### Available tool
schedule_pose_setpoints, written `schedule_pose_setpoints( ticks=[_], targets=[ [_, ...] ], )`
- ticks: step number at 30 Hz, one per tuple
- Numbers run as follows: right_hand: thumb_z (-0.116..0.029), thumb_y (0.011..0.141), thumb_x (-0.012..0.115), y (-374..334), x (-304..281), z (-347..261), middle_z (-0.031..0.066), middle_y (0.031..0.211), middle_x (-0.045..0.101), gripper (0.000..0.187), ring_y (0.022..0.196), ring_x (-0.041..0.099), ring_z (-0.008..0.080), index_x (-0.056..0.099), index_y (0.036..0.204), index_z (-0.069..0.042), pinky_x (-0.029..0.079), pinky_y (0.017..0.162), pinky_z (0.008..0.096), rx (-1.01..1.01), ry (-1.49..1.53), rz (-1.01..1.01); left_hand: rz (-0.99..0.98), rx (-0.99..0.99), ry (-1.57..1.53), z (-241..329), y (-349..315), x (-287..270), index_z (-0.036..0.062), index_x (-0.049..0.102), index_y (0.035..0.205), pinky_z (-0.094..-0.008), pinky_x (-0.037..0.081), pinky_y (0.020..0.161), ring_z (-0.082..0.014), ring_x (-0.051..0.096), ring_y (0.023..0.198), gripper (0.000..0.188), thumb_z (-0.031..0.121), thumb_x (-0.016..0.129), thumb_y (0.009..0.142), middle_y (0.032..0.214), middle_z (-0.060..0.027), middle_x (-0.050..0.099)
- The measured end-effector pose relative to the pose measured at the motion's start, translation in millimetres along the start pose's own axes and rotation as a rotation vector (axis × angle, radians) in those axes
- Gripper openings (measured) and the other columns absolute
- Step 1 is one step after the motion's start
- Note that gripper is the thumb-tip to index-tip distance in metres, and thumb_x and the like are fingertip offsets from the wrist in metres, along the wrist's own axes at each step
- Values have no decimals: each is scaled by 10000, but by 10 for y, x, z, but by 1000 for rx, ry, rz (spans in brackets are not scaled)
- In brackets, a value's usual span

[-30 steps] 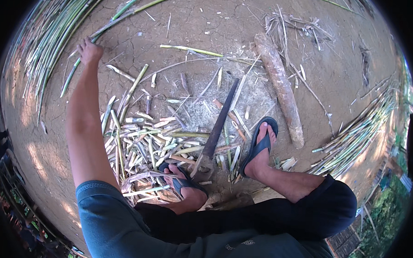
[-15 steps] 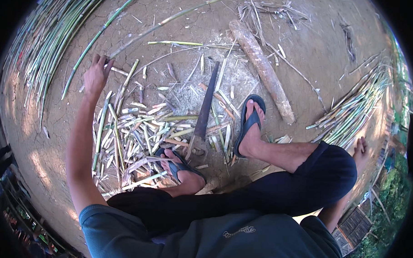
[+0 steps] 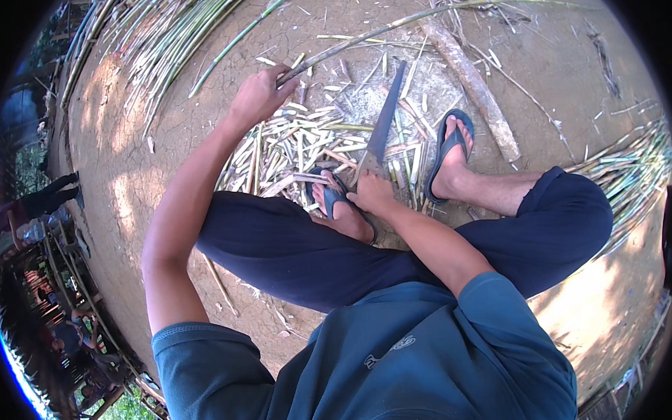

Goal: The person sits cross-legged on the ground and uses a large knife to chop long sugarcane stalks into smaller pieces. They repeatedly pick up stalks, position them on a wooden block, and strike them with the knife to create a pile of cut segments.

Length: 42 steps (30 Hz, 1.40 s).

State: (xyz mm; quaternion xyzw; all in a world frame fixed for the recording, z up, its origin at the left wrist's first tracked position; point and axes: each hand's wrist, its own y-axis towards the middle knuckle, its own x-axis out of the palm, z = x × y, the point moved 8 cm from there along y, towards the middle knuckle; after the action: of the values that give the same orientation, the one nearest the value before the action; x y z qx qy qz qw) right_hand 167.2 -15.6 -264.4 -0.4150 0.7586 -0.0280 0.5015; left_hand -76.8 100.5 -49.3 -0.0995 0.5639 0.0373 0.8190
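My left hand (image 3: 261, 96) is closed round the near end of a long, thin bamboo-like stalk (image 3: 372, 32). The stalk arcs away to the far right, passing over the end of a thick log (image 3: 472, 89). Between my feet, my right hand (image 3: 373, 192) grips the handle of a handsaw (image 3: 387, 112). Its dark blade points away from me, low over the litter; whether it touches the ground I cannot tell. Many short cut stalk pieces (image 3: 279, 145) are heaped around the saw and my left foot, which is in a dark flip-flop (image 3: 340, 196).
Long green stalks (image 3: 182, 45) lie bundled at the far left, with a single green stalk (image 3: 242, 40) beside them. Another pile of cut stalks (image 3: 637, 172) is at the right. Pale sawdust (image 3: 361, 89) covers ground near the log. People and a fence-like structure are at the left rim.
My right hand has come from beyond my right knee to the handsaw's handle and taken hold. My left hand has shifted right with the stalk. The view has turned somewhat.
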Motion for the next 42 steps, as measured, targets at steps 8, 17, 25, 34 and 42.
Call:
schedule_pose_setpoints(
  ticks=[8,17,25,34,42],
  targets=[
    [-226,804,728,58,249,330,262,927,664,498,868,674,437,440,1122,26,548,769,493,42,51,221,40,-18,-11,60,-317,-191,90,668,1136,-480,517,792,-408,672,857,353,338,634,889,879,-233,690],
    [-94,843,624,-857,-1355,332,81,706,548,198,564,534,185,551,984,24,432,542,312,234,1354,687,-168,-68,69,138,-96,275,15,655,1076,-470,504,825,-404,668,893,396,357,602,883,930,-247,685],
    [-107,806,605,-2247,-2035,-114,52,595,492,173,478,460,123,457,825,-20,406,469,288,-315,884,690,-223,-190,66,-65,109,598,18,690,1034,-495,515,856,-419,666,932,426,398,593,867,972,-270,685],
    [-86,765,676,-1624,-2161,-452,109,566,501,206,459,503,222,483,776,-17,422,477,349,-308,742,513,-161,-302,157,137,0,408,-23,701,1009,-487,531,849,-409,676,948,430,371,579,889,985,-267,691],
    [-121,826,704,-1529,-2127,-505,108,533,520,252,435,508,198,492,738,-17,406,459,338,-268,743,442,-104,-354,157,27,-45,409,-36,705,988,-486,536,845,-401,682,957,437,370,597,867,991,-265,694]
  ],
)
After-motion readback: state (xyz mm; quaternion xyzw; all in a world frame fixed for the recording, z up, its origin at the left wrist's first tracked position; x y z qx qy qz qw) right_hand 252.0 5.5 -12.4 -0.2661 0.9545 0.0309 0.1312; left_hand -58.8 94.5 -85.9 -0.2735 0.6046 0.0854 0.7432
